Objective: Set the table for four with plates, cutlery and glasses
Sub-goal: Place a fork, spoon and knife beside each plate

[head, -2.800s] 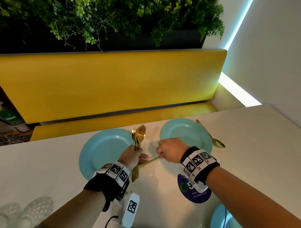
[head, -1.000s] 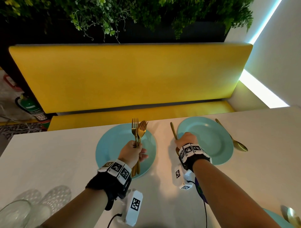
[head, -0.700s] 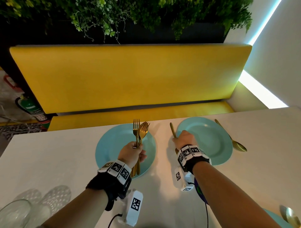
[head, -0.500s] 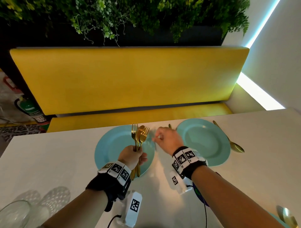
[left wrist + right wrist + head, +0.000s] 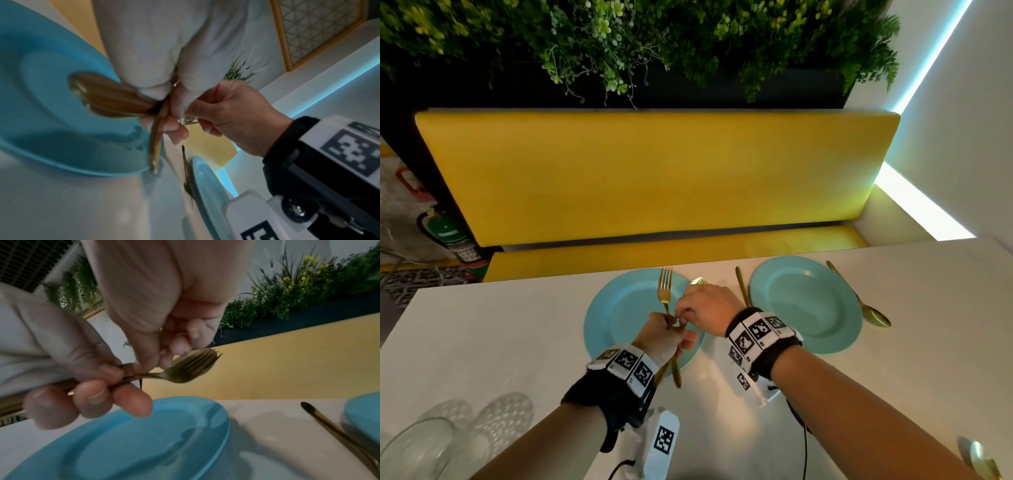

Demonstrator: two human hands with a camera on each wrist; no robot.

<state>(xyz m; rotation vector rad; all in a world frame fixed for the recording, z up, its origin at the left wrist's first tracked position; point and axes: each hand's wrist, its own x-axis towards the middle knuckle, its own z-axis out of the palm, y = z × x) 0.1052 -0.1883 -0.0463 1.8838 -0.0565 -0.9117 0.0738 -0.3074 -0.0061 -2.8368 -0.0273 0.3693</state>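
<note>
our left hand (image 5: 664, 334) grips a bundle of gold cutlery (image 5: 665, 298) over the near blue plate (image 5: 619, 318); our right hand (image 5: 705, 308) pinches one piece out of that bundle

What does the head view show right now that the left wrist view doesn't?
Only the head view shows the spoon lying right of the far plate, the upright fork in the left hand's grip, the glasses at the near left and the yellow bench.

Only the left wrist view shows a framed lattice panel.

Both show the left hand holding gold cutlery over the nearer plate, the right hand pinching a piece from it, and the fork laid beside the far plate.
</note>
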